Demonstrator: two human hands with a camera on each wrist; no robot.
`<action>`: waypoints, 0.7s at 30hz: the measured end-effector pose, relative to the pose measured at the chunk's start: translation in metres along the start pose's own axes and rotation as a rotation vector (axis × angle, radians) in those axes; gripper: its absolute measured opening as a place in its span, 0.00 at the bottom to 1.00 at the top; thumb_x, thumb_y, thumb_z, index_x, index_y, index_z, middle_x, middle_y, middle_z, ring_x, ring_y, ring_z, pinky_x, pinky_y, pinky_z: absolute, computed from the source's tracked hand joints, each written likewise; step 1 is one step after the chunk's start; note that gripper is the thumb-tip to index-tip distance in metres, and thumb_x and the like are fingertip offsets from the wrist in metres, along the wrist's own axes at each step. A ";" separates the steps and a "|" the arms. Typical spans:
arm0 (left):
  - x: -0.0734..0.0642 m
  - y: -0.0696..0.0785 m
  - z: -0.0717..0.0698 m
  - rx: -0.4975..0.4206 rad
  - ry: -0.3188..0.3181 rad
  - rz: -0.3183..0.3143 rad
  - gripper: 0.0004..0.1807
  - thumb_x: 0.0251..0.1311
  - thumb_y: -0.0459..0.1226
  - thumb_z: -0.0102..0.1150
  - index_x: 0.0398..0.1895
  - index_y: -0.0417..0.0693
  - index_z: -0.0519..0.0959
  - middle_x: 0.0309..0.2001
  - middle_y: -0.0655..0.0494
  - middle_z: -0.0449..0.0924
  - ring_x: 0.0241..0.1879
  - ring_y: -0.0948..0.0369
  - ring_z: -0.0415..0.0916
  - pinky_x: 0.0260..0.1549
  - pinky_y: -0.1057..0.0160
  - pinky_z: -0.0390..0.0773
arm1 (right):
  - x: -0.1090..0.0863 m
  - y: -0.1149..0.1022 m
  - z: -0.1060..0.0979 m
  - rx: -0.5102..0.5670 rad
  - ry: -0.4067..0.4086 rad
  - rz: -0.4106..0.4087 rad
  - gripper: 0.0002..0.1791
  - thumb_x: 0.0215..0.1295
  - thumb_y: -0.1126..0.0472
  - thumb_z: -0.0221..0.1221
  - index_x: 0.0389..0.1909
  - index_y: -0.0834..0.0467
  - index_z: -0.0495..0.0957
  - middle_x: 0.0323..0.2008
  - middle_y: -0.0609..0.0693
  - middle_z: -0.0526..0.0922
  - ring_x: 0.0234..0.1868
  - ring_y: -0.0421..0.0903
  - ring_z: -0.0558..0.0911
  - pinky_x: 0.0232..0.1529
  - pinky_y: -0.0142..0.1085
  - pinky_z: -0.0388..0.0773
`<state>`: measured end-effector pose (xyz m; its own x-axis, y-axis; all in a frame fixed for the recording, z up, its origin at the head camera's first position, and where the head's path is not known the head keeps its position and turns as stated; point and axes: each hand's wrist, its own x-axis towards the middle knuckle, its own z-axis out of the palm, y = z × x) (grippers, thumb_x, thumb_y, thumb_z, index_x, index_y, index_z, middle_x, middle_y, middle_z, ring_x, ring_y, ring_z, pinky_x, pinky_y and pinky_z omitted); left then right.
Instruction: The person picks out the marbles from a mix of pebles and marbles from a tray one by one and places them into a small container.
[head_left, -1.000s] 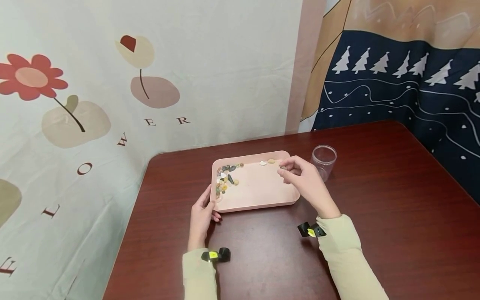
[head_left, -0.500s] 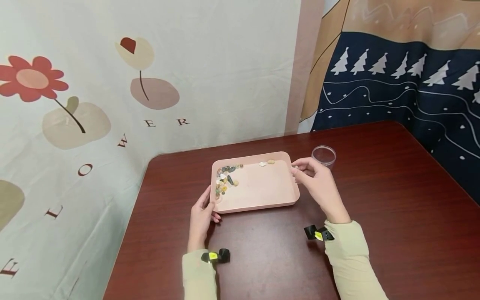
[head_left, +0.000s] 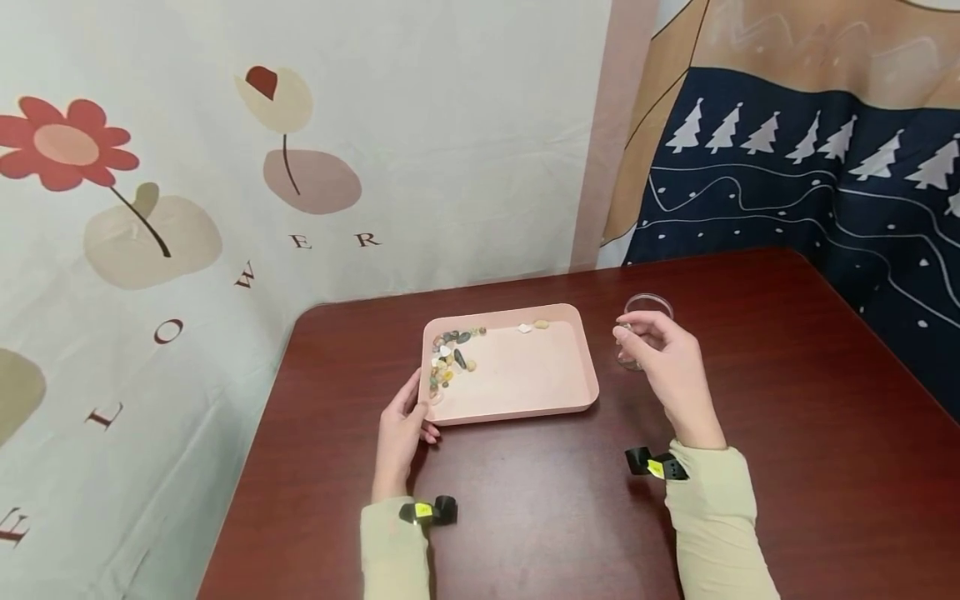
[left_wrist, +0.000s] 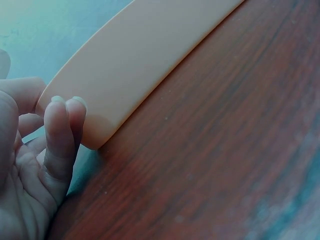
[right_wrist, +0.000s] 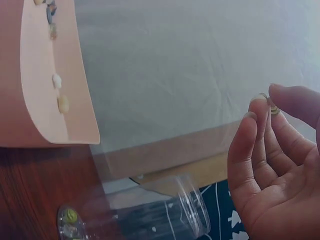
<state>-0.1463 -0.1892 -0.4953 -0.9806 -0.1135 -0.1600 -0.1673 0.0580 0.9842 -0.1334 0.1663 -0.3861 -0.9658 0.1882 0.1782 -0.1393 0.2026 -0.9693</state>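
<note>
My left hand (head_left: pixel 397 429) grips the near left corner of a pink tray (head_left: pixel 525 379), thumb at its rim; in the left wrist view its fingers (left_wrist: pixel 59 125) lie against the outer wall. My right hand (head_left: pixel 666 362) pinches a small striped pebble (right_wrist: pixel 273 109) between thumb and fingertips, mostly hidden by them. That hand is raised beside a clear jar (head_left: pixel 649 298) and partly covers it in the head view. Several coloured pebbles (head_left: pixel 447 358) lie along the tray's left side. A white pebble (head_left: pixel 525 328) and a tan pebble (head_left: pixel 542 324) lie by its far wall.
The open-topped jar stands upright right of the tray on a dark red wooden table (head_left: pixel 525 500). Some pebbles, one of them green (right_wrist: pixel 71 216), sit at the jar's bottom. A printed cloth (head_left: pixel 465 167) hangs behind the table's far edge.
My right hand has moved right, from over the tray's right side to the jar, with the pebble pinched in it. My left hand and the tray have stayed in place.
</note>
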 end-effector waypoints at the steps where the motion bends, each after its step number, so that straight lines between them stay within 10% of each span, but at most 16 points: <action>1: 0.000 0.000 0.000 0.002 0.000 0.001 0.29 0.58 0.30 0.47 0.61 0.67 0.65 0.59 0.60 0.65 0.13 0.53 0.72 0.13 0.59 0.78 | 0.000 0.001 -0.002 -0.007 0.012 0.004 0.18 0.54 0.50 0.60 0.43 0.55 0.77 0.31 0.56 0.79 0.28 0.51 0.77 0.27 0.32 0.79; 21: 0.002 -0.004 0.001 0.016 0.015 0.055 0.28 0.59 0.31 0.48 0.59 0.71 0.67 0.57 0.63 0.67 0.11 0.55 0.71 0.11 0.59 0.77 | 0.011 0.023 -0.029 0.188 0.184 0.053 0.20 0.53 0.61 0.62 0.47 0.64 0.76 0.32 0.56 0.78 0.25 0.47 0.77 0.29 0.28 0.79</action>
<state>-0.1480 -0.1883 -0.5002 -0.9867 -0.1246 -0.1043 -0.1149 0.0806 0.9901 -0.1404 0.2011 -0.4014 -0.9193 0.3689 0.1372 -0.1441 0.0088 -0.9895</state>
